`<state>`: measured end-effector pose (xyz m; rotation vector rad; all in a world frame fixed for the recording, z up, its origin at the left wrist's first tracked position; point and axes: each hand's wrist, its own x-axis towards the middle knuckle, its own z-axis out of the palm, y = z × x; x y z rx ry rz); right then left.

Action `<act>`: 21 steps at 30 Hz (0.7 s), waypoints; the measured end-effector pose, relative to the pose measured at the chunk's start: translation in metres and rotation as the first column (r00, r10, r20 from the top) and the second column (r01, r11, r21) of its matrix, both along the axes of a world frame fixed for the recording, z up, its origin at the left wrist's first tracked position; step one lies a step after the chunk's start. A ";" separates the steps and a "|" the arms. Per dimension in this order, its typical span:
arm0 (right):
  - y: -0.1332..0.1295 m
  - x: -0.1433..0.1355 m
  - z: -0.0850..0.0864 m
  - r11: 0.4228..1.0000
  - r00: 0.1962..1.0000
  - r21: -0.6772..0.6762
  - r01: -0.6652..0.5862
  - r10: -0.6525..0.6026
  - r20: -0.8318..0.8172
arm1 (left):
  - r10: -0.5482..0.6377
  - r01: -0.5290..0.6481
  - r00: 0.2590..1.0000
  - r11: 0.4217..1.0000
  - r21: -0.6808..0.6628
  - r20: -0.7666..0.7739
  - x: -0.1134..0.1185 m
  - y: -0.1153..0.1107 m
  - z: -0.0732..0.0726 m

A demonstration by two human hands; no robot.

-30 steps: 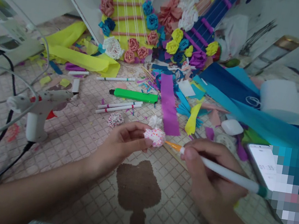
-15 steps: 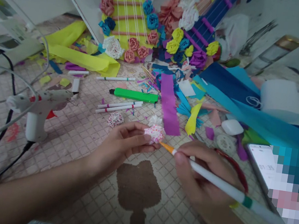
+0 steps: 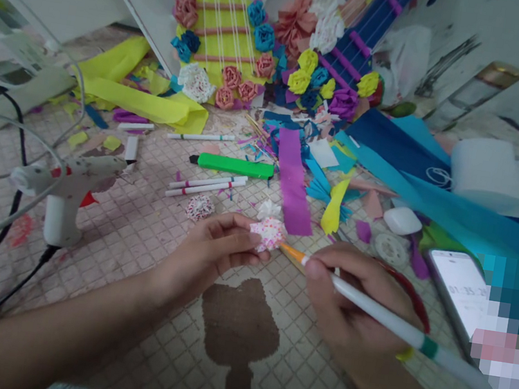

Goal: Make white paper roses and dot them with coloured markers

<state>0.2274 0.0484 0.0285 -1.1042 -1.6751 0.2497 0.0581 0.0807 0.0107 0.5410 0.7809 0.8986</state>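
My left hand (image 3: 211,254) pinches a small white paper flower (image 3: 268,233) speckled with pink and orange dots, a little above the tiled floor mat. My right hand (image 3: 354,303) grips a white marker (image 3: 382,318) with an orange tip, and that tip touches the flower's right side. Another dotted paper flower (image 3: 200,206) lies on the mat to the left, and a plain white one (image 3: 269,209) sits just behind the held flower.
A glue gun (image 3: 68,187) with cables stands at the left. Markers (image 3: 206,183) and a green cutter (image 3: 234,165) lie ahead, with paper strips and scraps. A phone (image 3: 462,291) lies at the right. Flower-covered paper guitars (image 3: 267,46) lean at the back.
My right hand drew back to the right, then returned the marker tip to the flower. My left hand turned the flower slightly.
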 end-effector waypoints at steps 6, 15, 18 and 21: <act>-0.001 0.004 -0.004 0.998 0.999 -0.061 0.019 -0.022 -0.049 | -0.014 0.014 1.000 1.000 0.000 -0.005 0.000 -0.001 0.001; 0.000 0.003 -0.005 0.983 0.997 -0.171 0.059 -0.067 -0.044 | -0.015 0.016 1.000 0.996 0.084 -0.020 0.000 -0.002 0.000; 0.000 0.002 -0.005 0.984 0.995 -0.162 0.075 -0.084 -0.051 | -0.033 0.031 0.999 0.996 0.087 0.030 -0.001 -0.002 0.003; -0.001 0.003 -0.004 0.991 0.995 -0.114 0.070 -0.078 -0.069 | -0.066 0.060 0.996 0.993 0.098 0.056 0.000 -0.003 0.005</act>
